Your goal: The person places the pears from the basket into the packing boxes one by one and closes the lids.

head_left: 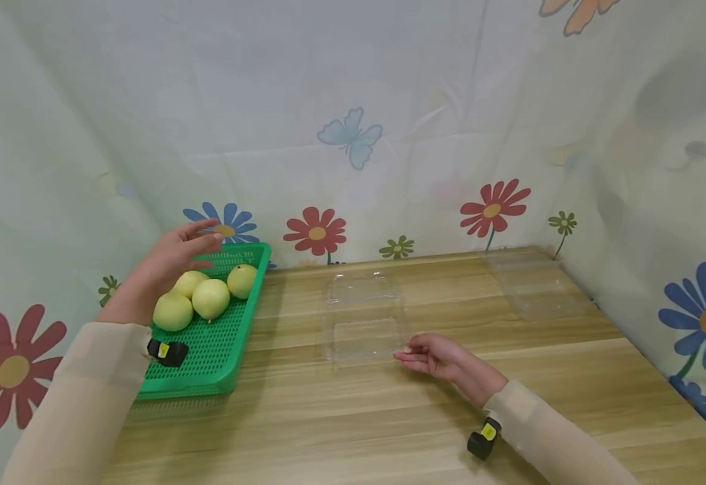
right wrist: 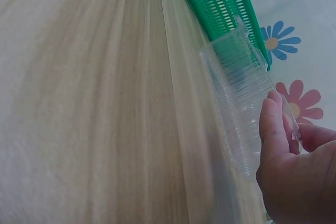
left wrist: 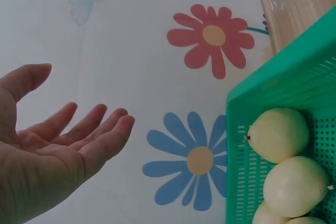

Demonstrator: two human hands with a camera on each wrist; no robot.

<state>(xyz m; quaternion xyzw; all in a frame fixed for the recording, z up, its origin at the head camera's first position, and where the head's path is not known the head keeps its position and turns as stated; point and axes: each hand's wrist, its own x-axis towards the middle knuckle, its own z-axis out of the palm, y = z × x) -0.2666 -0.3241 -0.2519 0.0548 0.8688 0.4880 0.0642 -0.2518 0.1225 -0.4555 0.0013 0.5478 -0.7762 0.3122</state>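
Head view: a person's left hand (head_left: 174, 259), fingers loosely spread and holding nothing, hangs in the air by a green basket (head_left: 207, 388) at left; the right hand (head_left: 440, 358) pinches the near right corner of a clear box (head_left: 365, 334) mid-table (head_left: 329, 431).

Left wrist view: I count four pale fruits (left wrist: 295, 186), seemingly firm and smooth, best cupped round the middle.

Right wrist view: thumb and fingers grip the box's edge; its thin plastic looks light, slick and easily bent, so the rim suits a hold.

In all: one basket, two clear boxes, the second box (head_left: 537, 283) far right, at least four fruits.
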